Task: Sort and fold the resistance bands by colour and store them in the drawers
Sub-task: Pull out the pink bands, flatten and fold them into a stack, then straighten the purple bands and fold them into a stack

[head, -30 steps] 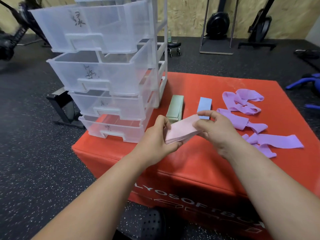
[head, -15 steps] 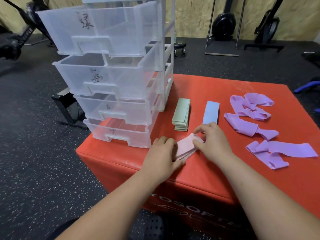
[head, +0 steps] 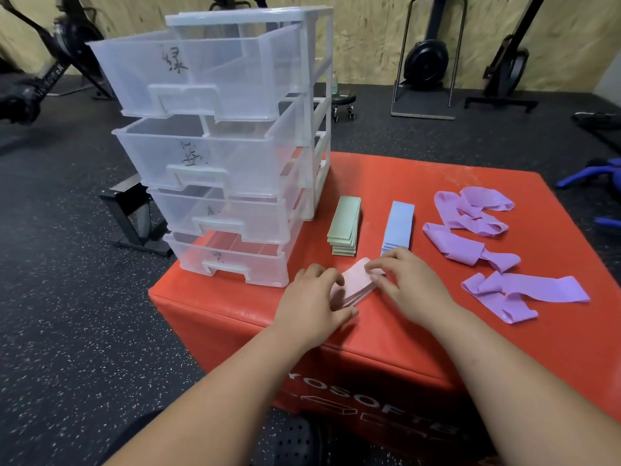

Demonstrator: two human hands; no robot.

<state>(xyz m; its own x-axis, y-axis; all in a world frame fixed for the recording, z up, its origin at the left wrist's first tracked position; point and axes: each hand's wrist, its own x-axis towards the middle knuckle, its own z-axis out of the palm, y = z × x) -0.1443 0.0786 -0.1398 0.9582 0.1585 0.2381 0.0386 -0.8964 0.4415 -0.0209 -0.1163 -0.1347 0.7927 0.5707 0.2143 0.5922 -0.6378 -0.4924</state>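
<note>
Pink folded bands (head: 353, 282) pinched between left hand (head: 311, 302) and right hand (head: 411, 285) fingers, long axis toward 1 o'clock, drawers (head: 232, 260) at 10 o'clock, nearer left.

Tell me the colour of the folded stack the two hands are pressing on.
Pale pink; the folded stack lies on the red box, shown in the head view.

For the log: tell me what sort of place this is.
Most likely a gym or home training room: speckled rubber floor, a red padded plyo box as the work surface, and exercise machines along a plywood wall.
</note>
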